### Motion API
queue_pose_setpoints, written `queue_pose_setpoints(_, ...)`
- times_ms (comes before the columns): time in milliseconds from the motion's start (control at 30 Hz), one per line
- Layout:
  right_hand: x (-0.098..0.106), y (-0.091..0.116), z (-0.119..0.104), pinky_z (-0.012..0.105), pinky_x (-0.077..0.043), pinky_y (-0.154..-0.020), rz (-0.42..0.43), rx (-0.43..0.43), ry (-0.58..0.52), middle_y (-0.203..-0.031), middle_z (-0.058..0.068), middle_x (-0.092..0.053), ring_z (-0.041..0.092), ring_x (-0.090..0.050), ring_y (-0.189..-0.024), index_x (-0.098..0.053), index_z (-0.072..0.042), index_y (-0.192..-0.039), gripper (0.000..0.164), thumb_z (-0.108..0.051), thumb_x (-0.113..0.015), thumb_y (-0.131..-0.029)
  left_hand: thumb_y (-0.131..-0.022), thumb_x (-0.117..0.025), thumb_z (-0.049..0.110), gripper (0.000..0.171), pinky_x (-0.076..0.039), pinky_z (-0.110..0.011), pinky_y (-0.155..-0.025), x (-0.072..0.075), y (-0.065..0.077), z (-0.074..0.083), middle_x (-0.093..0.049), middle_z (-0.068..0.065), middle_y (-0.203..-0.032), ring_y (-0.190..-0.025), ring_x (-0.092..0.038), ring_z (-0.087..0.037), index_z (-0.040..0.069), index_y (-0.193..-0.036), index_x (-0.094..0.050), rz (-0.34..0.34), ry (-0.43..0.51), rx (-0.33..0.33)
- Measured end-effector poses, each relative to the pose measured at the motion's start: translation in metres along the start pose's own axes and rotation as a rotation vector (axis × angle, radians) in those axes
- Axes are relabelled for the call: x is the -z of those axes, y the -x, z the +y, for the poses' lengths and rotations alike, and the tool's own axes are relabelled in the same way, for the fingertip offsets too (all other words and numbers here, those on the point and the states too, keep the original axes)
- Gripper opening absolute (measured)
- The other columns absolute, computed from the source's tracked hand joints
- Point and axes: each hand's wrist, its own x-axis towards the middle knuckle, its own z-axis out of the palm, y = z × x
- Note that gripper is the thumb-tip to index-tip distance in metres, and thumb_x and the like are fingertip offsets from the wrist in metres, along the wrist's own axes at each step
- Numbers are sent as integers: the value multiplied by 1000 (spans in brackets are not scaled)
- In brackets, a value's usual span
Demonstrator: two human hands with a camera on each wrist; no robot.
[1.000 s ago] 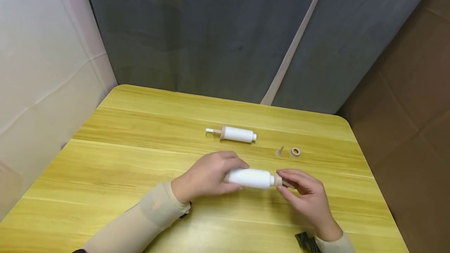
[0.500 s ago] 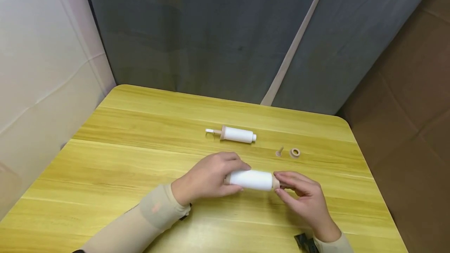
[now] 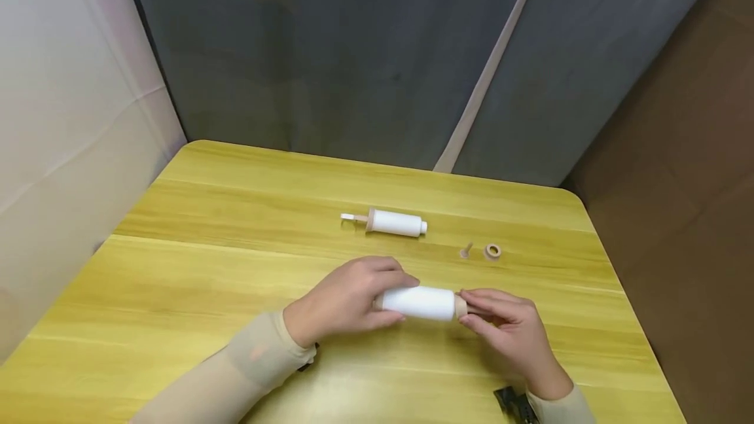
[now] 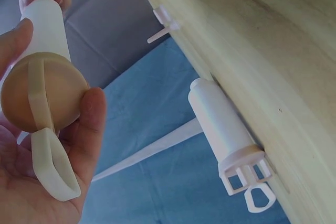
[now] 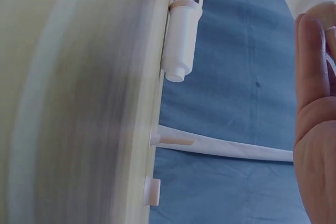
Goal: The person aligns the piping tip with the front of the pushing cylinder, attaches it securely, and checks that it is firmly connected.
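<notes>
My left hand (image 3: 350, 296) grips a white cylinder (image 3: 421, 303) lying level over the table, fingers on the far side and thumb on the near side. In the left wrist view, the cylinder's near end has a round beige cap (image 4: 68, 90) with a bar across it and a white loop (image 4: 42, 161) hanging from the bar. At the opposite end, my right hand (image 3: 512, 332) pinches a beige end piece (image 3: 461, 307) that sits against the cylinder and covers its narrow neck. The right fingers hide part of this piece.
Farther back on the wooden table (image 3: 235, 214) lies a similar white cylinder (image 3: 396, 222) with a bare neck and a loop handle. To its right are a small beige peg on a disc (image 3: 465, 253) and a beige ring (image 3: 488, 256). Grey cloth (image 3: 353, 70) hangs behind.
The right hand has moved left, bringing the beige end piece over the cylinder's neck, which showed one second ago. The left hand keeps its grip.
</notes>
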Motion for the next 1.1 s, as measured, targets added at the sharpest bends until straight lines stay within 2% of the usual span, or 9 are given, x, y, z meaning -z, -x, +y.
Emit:
queue_pose_setpoints(100, 1, 2, 0, 29, -62, -68, 2, -68, -1, -112, 15, -78, 15, -77, -94, -76, 10, -118, 30, 3, -83, -90, -85, -91, 28, 44, -56, -28, -83, -1, -1, -1, -72, 0, -109, -93, -65, -12, 12, -123, -77, 0, -20, -23)
queue_pose_setpoints(267, 2, 3, -3, 35, -63, -65, 2, -208, -61, -107, 9, -79, 15, -78, -85, -76, 13, -114, 30, 22, -77, -85, -84, -92, 28, 45, -56, -27, -82, -2, -1, 1, -71, 0, -108, -92, -65, -12, 12, -123, -77, 1, -40, -39)
queue_pose_setpoints(367, 1, 3, -4, 37, -63, -64, 11, -240, -94, -106, 8, -79, 15, -78, -80, -76, 13, -111, 28, 25, -72, -86, -85, -91, 28, 45, -56, -27, -84, -3, -2, 3, -71, -1, -109, -93, -65, -13, 12, -124, -76, -2, -45, -45)
queue_pose_setpoints(533, 1, 1, -6, 36, -64, -63, 10, -268, -134, -101, 7, -80, 15, -76, -76, -76, 10, -108, 20, 20, -71, -91, -86, -90, 29, 45, -56, -26, -85, -4, -2, 4, -71, -1, -110, -94, -65, -13, 11, -125, -76, -6, -41, -60)
queue_pose_setpoints(700, 2, 3, -6, 35, -64, -64, 28, -246, -147, -105, 5, -79, 13, -76, -81, -75, 11, -111, 20, 17, -71, -93, -87, -90, 30, 47, -56, -26, -85, -6, -3, 7, -72, -2, -111, -94, -66, -12, 10, -127, -75, -4, -32, -70)
queue_pose_setpoints(900, -2, 5, 0, 34, -63, -64, 57, -96, -227, -116, 13, -73, 16, -76, -86, -72, 14, -112, 25, 24, -70, -89, -87, -90, 30, 47, -55, -25, -84, -7, -2, 5, -72, -1, -111, -94, -65, -11, 9, -127, -75, 0, -16, -56)
queue_pose_setpoints(1000, -2, 5, 3, 32, -63, -70, 33, -29, -253, -121, 19, -70, 19, -75, -98, -71, 15, -117, 34, 28, -71, -85, -87, -91, 30, 48, -55, -24, -84, -7, 0, 3, -72, 0, -112, -95, -65, -10, 10, -127, -75, 4, 12, -28)
queue_pose_setpoints(1100, -1, 5, 4, 30, -63, -77, 4, -16, -236, -125, 22, -68, 21, -73, -109, -70, 15, -122, 45, 32, -72, -81, -86, -92, 28, 48, -55, -24, -83, -6, 0, 1, -73, 0, -112, -95, -66, -9, 11, -127, -76, 12, 33, -4)
